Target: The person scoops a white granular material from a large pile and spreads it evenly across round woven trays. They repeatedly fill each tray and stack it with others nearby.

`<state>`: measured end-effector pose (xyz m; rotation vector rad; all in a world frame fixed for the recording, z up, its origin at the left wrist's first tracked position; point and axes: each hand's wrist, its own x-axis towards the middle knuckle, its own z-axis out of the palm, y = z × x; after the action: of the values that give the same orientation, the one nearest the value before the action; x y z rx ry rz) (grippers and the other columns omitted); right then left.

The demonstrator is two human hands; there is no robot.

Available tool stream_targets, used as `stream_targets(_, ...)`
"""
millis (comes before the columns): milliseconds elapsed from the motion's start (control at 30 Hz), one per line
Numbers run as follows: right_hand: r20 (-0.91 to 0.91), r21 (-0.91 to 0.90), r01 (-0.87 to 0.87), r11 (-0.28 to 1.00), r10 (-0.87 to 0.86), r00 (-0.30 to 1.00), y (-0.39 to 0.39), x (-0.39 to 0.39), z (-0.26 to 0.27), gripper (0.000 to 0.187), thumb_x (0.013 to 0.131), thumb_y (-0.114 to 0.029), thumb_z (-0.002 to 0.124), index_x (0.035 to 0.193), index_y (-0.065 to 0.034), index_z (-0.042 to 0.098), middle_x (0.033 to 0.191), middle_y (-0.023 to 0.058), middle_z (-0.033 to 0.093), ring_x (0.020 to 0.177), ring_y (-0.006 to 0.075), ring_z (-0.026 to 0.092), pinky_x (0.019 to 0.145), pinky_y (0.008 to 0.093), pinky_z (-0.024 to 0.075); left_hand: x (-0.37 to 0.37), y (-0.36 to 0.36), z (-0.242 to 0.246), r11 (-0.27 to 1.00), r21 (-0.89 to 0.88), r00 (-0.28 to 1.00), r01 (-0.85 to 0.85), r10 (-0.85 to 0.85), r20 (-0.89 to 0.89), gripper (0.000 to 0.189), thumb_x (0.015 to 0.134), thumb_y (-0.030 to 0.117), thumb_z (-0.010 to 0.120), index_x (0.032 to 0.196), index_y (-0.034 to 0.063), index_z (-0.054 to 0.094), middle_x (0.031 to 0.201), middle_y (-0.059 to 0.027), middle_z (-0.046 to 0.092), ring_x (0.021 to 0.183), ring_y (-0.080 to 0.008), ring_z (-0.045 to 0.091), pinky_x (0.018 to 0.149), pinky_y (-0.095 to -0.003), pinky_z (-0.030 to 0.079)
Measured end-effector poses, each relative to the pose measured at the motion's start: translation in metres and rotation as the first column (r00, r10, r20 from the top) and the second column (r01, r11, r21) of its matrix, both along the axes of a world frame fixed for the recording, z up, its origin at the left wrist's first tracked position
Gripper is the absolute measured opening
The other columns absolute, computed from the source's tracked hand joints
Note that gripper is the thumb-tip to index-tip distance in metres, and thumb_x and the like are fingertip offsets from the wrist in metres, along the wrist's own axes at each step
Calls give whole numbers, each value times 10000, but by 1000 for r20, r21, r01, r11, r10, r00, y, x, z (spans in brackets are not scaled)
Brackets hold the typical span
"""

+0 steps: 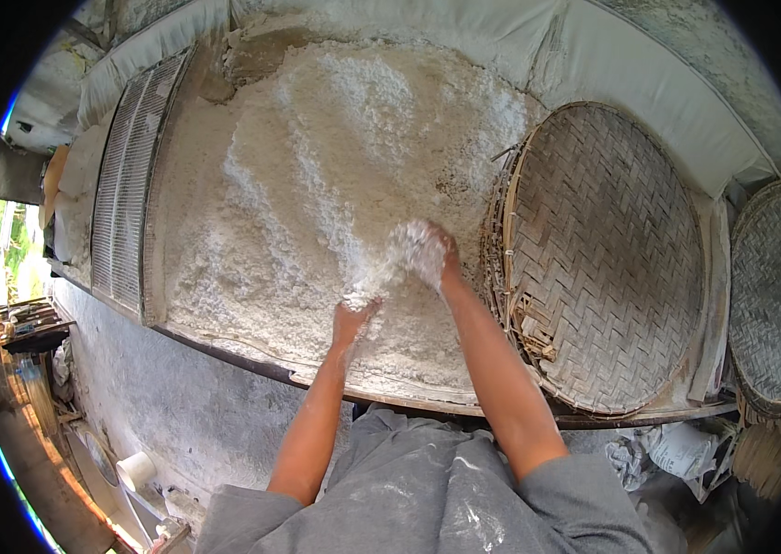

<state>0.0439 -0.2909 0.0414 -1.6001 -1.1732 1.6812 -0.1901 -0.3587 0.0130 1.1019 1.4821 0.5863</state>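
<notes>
A broad heap of damp-looking, crumbly white meal point(280, 173) spreads over the work table in front of me. My left hand point(357, 317) is low over the near part of the heap, with white meal in and over its fingers. Just right of it and farther out, my right hand point(440, 253) is blurred by motion. Its fingers are coated in the meal, and loose meal hangs around them towards the left hand. How far those fingers are closed cannot be made out.
A slatted wire-mesh screen point(133, 180) leans at the table's left end. Stacked round woven bamboo trays point(605, 263) stand at right, another woven tray point(771, 298) beyond. Pale sheeting point(640, 90) lines the back. Below are a white cylindrical container point(136, 471) and plastic sacks point(685, 450).
</notes>
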Motion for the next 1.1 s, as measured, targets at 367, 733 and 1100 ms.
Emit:
stream_targets(367, -353, -196, 262, 945, -317, 880, -57, 1, -40, 527, 931, -303, 560, 1372, -42, 441, 1302, 179, 546, 1186, 272, 531, 1021, 369, 411, -7, -3, 7, 991, -65, 971, -118, 129, 201, 408, 861, 187, 703, 1220, 27, 596, 1018, -113, 681, 784, -129, 626, 668, -335, 523)
stream_targets(733, -264, -234, 421, 876, -475, 840, -138, -9, -16, 542, 931, -302, 543, 1412, -127, 365, 1355, 186, 457, 1142, 348, 510, 997, 465, 435, 29, 108, 5, 848, 140, 790, 511, -399, -465, 734, 749, 535, 726, 1283, 56, 574, 1312, -238, 536, 1175, -362, 535, 1003, -442, 409)
stream_targets(1100, -341, -745, 430, 510, -846, 411, -116, -48, 13, 647, 900, -383, 607, 1428, -94, 371, 1449, 119, 413, 1238, 278, 502, 997, 427, 454, 38, 29, 72, 877, -472, 986, 91, -13, 167, 782, 826, 421, 699, 1443, 84, 357, 1440, -137, 423, 1274, -287, 434, 1051, -383, 352)
